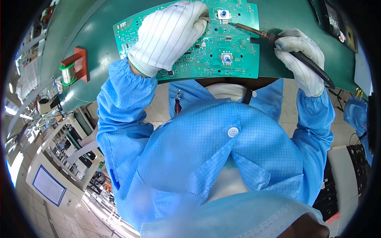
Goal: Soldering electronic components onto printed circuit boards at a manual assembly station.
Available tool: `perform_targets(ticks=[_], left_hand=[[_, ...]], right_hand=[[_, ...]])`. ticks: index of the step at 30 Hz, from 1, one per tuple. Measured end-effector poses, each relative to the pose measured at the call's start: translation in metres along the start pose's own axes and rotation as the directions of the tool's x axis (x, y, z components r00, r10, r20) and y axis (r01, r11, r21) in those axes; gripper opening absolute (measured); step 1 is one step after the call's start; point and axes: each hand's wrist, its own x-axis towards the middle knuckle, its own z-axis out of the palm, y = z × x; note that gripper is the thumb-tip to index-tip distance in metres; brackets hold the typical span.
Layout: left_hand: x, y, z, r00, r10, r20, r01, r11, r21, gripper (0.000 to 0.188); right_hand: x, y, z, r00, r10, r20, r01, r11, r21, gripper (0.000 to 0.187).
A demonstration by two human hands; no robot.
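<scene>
A green circuit board point(194, 67) lies on the workbench, with small parts across it and two white square parts with blue centres, an upper switch-like part point(224, 14) and a lower one point(226, 58). My left hand point(170, 35), in a striped white glove, rests over the board's left half. Its fingers are curled closed near the upper white part; whatever they pinch is hidden. My right hand point(300, 59), gloved the same way, grips a soldering iron point(305, 63) by its black handle. The iron's thin tip points left, just below the upper white part, at or close to the board.
A spool of solder wire point(68, 74) sits on a reddish-brown stand point(81, 64) at the left of the green bench top point(99, 43). A dark box-like object point(338, 24) stands at the far right. A white cabinet point(51, 182) is at lower left.
</scene>
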Motion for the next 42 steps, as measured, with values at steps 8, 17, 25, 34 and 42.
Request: perform_targets(ticks=[8, 17, 25, 34, 42], left_hand=[[0.025, 0.035, -0.03, 0.939, -0.225, 0.26, 0.184, 0.968, 0.173, 0.012], [0.004, -0.004, 0.007, 0.901, 0.184, -0.393, -0.276, 0.942, -0.192, 0.01], [0.033, 0.038, -0.025, 0.929, -0.267, 0.255, 0.244, 0.962, 0.121, 0.011], [0.017, 0.019, -0.009, 0.963, -0.165, 0.212, 0.131, 0.978, 0.165, 0.016], [0.016, 0.023, -0.012, 0.953, -0.208, 0.221, 0.177, 0.973, 0.15, 0.014]], right_hand=[[-0.002, 0.006, 0.003, 1.0, -0.014, 0.012, 0.014, 1.0, -0.003, 0.019], [0.004, 0.007, 0.011, 0.999, -0.041, 0.029, 0.041, 0.999, -0.011, 0.02], [-0.003, 0.006, 0.01, 0.993, -0.113, -0.009, 0.112, 0.991, -0.077, 0.02], [-0.006, 0.008, 0.007, 0.984, -0.177, 0.001, 0.176, 0.982, -0.071, 0.025], [-0.006, 0.012, 0.008, 0.978, -0.206, 0.02, 0.207, 0.976, -0.064, 0.025]])
